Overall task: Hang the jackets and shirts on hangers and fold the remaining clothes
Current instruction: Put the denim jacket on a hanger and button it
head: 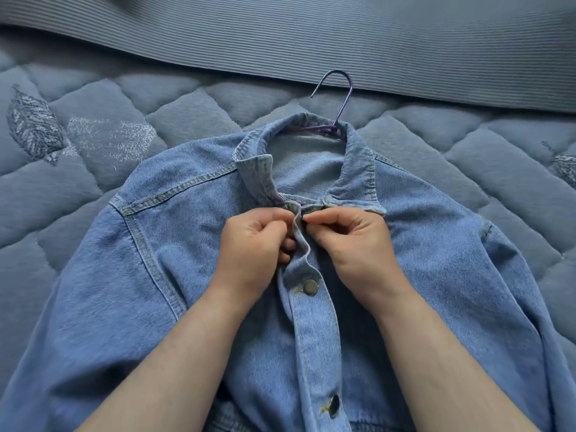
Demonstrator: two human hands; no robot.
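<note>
Jacket (436, 275): light blue denim, a matt twill with a visible diagonal weave, faded paler along the seams.
Buttons (310, 287): dull grey metal, smooth, with a faint sheen.
Hanger (327, 130): purple, smooth and glossy; plastic or coated wire, hard to tell.
Quilt (187, 101): soft matt blue cloth, padded and stitched into puffed panels, with rough-looking embroidered leaves (34, 126).
Ribbed cover (311, 32): matt blue cloth with fine raised cords.

1 head view looks steeply down, close above the jacket (193, 275).
</note>
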